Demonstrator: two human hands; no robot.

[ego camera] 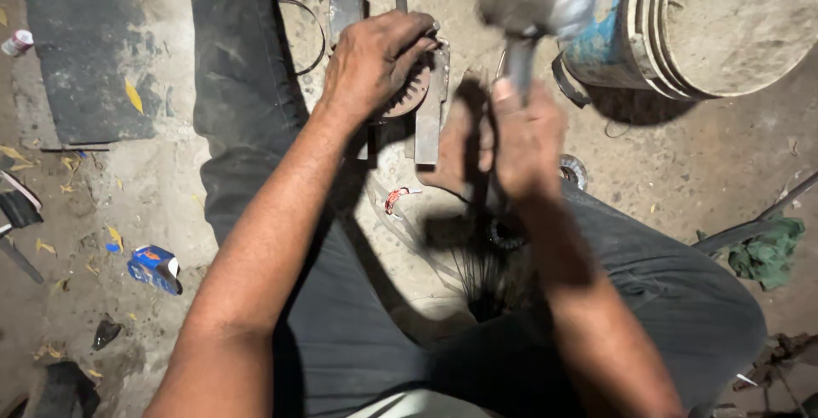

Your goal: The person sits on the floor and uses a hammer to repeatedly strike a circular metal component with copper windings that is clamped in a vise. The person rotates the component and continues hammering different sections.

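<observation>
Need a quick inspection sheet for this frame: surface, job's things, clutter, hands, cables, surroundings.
Surface: dusty concrete floor, leaf bits scattered.
Job's things: toothed gear between metal bars; hammer, motion-blurred.
Clutter: blue carton, green rag, small bottle.
Hands: left hand pressed on the gear; right hand gripping the hammer handle.
Cables: thin wire loop.
Surroundings: dirty bucket, dark mat.

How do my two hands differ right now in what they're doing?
The left hand lies palm down, pressing a toothed gear between metal bars on the floor. The right hand is raised and closed in a fist around a hammer. The left hand is sharp; the hammer above the right hand is blurred. Both are bare.
</observation>
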